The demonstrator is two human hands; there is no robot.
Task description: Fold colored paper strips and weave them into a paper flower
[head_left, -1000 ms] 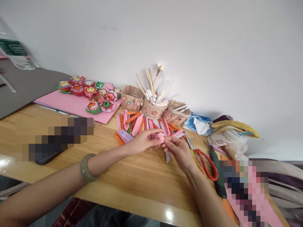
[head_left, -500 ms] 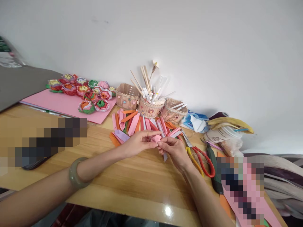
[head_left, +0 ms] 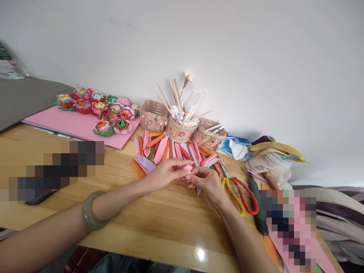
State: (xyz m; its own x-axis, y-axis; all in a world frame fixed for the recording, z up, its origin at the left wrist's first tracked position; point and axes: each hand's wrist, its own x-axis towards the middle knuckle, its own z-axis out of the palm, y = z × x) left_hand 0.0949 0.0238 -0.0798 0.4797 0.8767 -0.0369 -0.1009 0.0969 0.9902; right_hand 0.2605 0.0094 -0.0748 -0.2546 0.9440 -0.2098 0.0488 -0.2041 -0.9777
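A small pink folded paper piece [head_left: 186, 170] is held over the table between both hands. My left hand [head_left: 167, 173] pinches it from the left, thumb below and fingers above; a ring and a green bangle are on that arm. My right hand [head_left: 205, 180] grips its right end between thumb and forefinger, with the other fingers curled under. The fingers cover part of the paper. Just behind the hands lies a pile of folded paper strips [head_left: 162, 146] in pink, orange, red and lilac. Scissors [head_left: 237, 193] with red and yellow handles rest right of my right hand.
Several folded paper flowers [head_left: 104, 115] sit on pink sheets [head_left: 71, 127] at the back left. Decorated baskets [head_left: 182, 128] holding sticks stand against the wall. On the right are a tissue pack [head_left: 237, 147], a banana peel [head_left: 277, 148] on a lidded cup [head_left: 267, 163], and a dark green tool [head_left: 259, 212].
My right hand has shifted slightly left and down, and its fingers now cover more of the pink paper's right end. Both hands keep their pinch.
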